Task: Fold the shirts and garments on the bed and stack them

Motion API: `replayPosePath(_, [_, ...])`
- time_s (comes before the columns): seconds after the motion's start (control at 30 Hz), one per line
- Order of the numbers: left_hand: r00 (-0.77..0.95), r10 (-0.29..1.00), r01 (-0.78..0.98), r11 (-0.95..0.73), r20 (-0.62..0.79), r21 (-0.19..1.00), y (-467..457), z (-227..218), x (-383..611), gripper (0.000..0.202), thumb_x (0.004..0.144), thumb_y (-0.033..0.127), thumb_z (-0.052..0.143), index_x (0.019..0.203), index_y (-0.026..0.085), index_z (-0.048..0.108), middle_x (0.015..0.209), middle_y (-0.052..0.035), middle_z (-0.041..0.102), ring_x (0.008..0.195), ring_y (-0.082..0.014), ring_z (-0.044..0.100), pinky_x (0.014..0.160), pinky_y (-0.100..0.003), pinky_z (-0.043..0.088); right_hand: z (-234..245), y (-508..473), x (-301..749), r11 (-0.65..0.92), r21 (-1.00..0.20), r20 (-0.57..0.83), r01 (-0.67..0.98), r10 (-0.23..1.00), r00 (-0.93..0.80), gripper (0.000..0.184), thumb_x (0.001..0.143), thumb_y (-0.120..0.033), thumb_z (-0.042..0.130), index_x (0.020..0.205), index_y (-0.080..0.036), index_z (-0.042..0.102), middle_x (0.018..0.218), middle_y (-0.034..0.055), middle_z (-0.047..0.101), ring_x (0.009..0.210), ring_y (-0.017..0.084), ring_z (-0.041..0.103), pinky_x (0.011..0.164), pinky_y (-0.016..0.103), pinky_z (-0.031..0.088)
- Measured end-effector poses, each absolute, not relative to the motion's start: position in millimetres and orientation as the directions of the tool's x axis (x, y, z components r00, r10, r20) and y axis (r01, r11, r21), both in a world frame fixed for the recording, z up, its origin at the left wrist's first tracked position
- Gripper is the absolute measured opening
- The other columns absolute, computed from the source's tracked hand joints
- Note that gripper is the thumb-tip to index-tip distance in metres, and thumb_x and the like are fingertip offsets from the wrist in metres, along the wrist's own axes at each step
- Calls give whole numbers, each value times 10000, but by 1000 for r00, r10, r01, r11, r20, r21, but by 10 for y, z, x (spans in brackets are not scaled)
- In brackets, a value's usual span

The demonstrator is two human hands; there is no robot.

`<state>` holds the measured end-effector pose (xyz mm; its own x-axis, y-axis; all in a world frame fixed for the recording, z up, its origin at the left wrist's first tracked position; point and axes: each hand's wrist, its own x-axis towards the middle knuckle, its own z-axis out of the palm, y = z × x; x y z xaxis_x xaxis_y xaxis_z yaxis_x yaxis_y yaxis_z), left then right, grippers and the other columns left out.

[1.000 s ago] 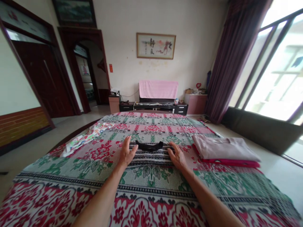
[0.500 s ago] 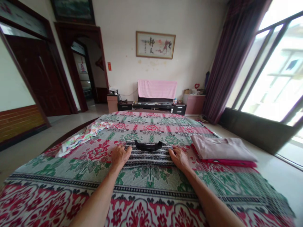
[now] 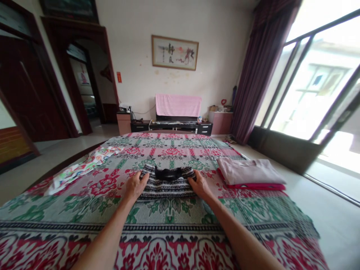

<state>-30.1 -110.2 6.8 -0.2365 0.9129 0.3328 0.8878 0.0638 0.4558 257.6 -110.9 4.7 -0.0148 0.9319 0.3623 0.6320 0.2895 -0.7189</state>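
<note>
A folded black-and-white striped garment (image 3: pixel 165 185) with a black collar lies on the flowered bedspread (image 3: pixel 168 221) in front of me. My left hand (image 3: pixel 135 185) grips its left edge with curled fingers. My right hand (image 3: pixel 198 184) grips its right edge the same way. The garment is bunched narrower between the two hands.
A folded pink garment on a red one (image 3: pixel 249 173) lies to the right on the bed. A colourful patterned cloth (image 3: pixel 81 168) lies at the left edge. Beyond the bed stand a low cabinet with a pink cloth (image 3: pixel 178 105), a doorway at left and a large window at right.
Both hands went from resting flat beside the striped garment to gripping its sides and drawing them inward. The camera has shifted slightly to the right.
</note>
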Motion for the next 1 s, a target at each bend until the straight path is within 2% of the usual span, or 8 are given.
replayPosePath(0.1, [-307,912,803,96,271,588,-1079,125,-293,321,820,453,472,908,191,634,843,-105,689,859,-268,634,715,-313,439,55,-1083,2547,253,-872,303,419,951,55,424,715,-308,507,1121,-188,489,845,2,635,736,158,576,669,263,467])
replayPosePath(0.2, [-356,913,623,73,199,779,-1073,190,-227,353,768,463,514,947,184,635,855,-85,695,825,-251,638,684,-303,456,125,-1066,2591,209,-947,229,246,972,58,372,689,-322,526,1033,-181,534,719,-29,604,634,137,555,578,235,458])
replayPosePath(0.27, [-330,930,465,12,160,885,-1092,258,-110,355,733,430,533,956,171,632,836,-65,695,789,-222,638,656,-279,463,237,-1065,2698,222,-951,238,216,970,47,331,673,-314,547,976,-183,558,680,-37,596,600,128,548,552,225,450])
replayPosePath(0.37, [-181,980,239,-41,86,970,-1127,423,190,340,678,352,537,939,151,624,720,-22,666,652,-180,612,566,-249,448,497,-1066,2990,241,-948,256,207,965,52,369,679,-312,562,1025,-187,559,685,-35,624,584,129,570,530,220,455])
replayPosePath(0.53, [36,996,9,-86,86,996,-1063,710,880,353,559,213,535,885,117,628,576,26,579,526,-134,539,485,-211,398,944,-1089,3678,212,-945,244,249,964,107,382,670,-282,593,1039,-187,582,656,-37,647,563,135,603,499,211,462])
replayPosePath(0.77, [190,978,-71,-76,89,995,-889,750,1875,335,551,157,602,880,126,651,685,-18,658,602,-140,601,544,-215,459,1190,-1133,4723,29,-897,172,441,942,289,374,659,-196,643,1032,-183,624,651,-25,672,525,129,604,477,210,468])
replayPosePath(0.9, [246,967,-137,-38,71,990,-823,804,2353,357,576,146,625,933,141,638,732,-20,674,633,-140,619,577,-227,492,1347,-1041,5225,19,-849,241,527,903,355,421,666,-148,633,1087,-153,610,665,-1,663,532,139,604,514,244,485])
replayPosePath(1.0, [282,958,-206,0,59,979,-753,814,2674,347,614,152,627,961,145,623,797,-37,687,684,-151,637,648,-263,517,1485,-951,5483,-39,-698,357,715,846,395,402,689,-155,635,1090,-141,623,733,42,674,633,172,628,607,293,500])
